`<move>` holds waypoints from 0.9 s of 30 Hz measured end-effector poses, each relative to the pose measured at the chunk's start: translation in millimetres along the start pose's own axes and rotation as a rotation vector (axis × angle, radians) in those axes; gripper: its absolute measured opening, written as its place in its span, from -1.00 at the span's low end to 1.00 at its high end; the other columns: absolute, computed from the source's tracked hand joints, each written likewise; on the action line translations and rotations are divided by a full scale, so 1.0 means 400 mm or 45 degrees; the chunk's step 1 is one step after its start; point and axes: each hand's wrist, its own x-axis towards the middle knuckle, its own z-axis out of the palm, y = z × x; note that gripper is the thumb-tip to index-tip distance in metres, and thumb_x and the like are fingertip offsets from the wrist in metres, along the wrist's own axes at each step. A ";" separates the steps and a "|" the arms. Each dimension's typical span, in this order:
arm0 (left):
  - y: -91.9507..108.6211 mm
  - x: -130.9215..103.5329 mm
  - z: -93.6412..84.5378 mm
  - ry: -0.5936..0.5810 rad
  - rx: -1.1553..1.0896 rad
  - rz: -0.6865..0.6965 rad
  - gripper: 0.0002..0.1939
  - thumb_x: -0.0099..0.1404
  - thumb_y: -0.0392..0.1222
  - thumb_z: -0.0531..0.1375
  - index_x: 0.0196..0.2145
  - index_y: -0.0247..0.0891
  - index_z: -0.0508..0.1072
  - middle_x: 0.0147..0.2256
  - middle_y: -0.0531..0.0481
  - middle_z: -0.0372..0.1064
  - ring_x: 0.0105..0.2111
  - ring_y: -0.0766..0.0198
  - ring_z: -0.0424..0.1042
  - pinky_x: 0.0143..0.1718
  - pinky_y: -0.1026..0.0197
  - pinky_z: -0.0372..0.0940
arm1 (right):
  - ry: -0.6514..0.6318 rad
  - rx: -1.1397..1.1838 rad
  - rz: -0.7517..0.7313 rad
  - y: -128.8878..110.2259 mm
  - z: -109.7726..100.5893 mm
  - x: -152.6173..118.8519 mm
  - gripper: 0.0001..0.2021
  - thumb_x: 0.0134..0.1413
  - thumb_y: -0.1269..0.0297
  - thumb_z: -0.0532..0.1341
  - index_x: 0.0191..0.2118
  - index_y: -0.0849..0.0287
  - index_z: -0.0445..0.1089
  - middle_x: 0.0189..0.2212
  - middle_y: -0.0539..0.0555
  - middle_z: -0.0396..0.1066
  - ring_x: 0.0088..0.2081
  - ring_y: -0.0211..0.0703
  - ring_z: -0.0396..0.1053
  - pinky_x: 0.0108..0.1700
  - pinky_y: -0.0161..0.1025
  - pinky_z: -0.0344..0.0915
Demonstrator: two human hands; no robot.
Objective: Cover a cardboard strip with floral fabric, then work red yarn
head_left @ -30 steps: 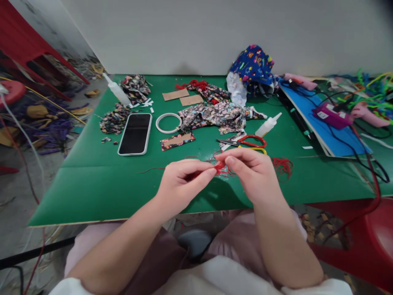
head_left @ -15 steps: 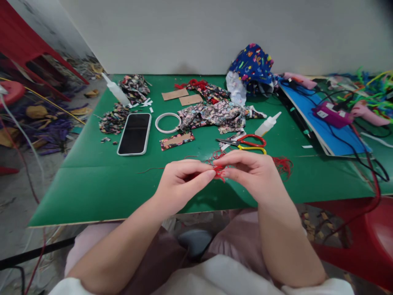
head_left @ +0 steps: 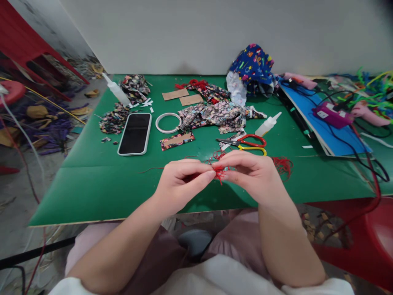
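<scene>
Between my two hands is a small bunch of red thread (head_left: 220,173), its loose ends fanning out below the fingertips. My left hand (head_left: 183,184) pinches it between thumb and forefinger. From the other side my right hand (head_left: 252,172) closes thumb and fingers on the same thread. Part of the bunch is hidden by the fingers. Just beyond the hands lie tangled red strands (head_left: 217,155) and scissors (head_left: 245,142) with red and yellow handles. More loose red thread (head_left: 283,167) rests on the table right of my right hand.
On the green table (head_left: 92,192) are a phone (head_left: 135,134), a roll of white tape (head_left: 168,123), floral fabric (head_left: 215,115), cardboard pieces (head_left: 175,94) and glue bottles (head_left: 268,124). A blue board (head_left: 325,119) with cables and a purple box (head_left: 333,114) stands right. A wall rises behind.
The red thread's loose ends have shifted slightly and spread further down between the fingers. Both hands stay almost in the same place, still pinching.
</scene>
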 end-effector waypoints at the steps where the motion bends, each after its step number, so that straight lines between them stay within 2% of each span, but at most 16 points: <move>1: 0.000 0.000 -0.001 -0.006 -0.002 0.006 -0.84 0.16 -0.26 0.17 -0.49 -0.25 0.55 -0.66 0.06 0.29 -0.65 0.42 0.18 -0.67 0.35 0.08 | 0.007 -0.023 0.000 -0.001 0.000 0.000 -0.86 -0.07 0.33 0.31 -0.31 0.02 0.52 -0.38 -0.02 0.50 -0.30 -0.24 0.42 -0.24 -0.30 0.36; 10: 0.008 0.001 0.000 -0.027 0.045 0.072 -0.84 0.17 -0.29 0.17 -0.50 -0.27 0.52 -0.67 0.09 0.27 -0.67 0.45 0.17 -0.68 0.37 0.06 | 0.097 -0.133 0.013 0.000 -0.001 0.000 -0.95 -0.03 0.27 0.28 -0.40 0.06 0.50 -0.44 -0.06 0.50 -0.36 -0.29 0.41 -0.30 -0.35 0.31; 21: 0.002 -0.004 0.004 0.028 0.257 0.217 -0.88 0.17 -0.32 0.17 -0.46 -0.27 0.51 -0.69 0.14 0.19 -0.67 0.47 0.14 -0.64 0.37 0.06 | 0.012 -0.105 0.144 -0.017 -0.012 -0.004 -0.77 0.13 0.16 0.12 -0.36 0.10 0.50 -0.40 -0.01 0.50 -0.33 -0.25 0.43 -0.29 -0.34 0.34; 27: 0.002 -0.004 0.007 0.041 0.322 0.262 -0.87 0.18 -0.31 0.16 -0.47 -0.27 0.50 -0.69 0.14 0.20 -0.67 0.47 0.16 -0.63 0.38 0.08 | 0.007 -0.118 0.157 -0.024 -0.012 -0.007 -0.87 0.02 0.21 0.23 -0.37 0.12 0.48 -0.44 -0.02 0.48 -0.38 -0.28 0.41 -0.33 -0.36 0.32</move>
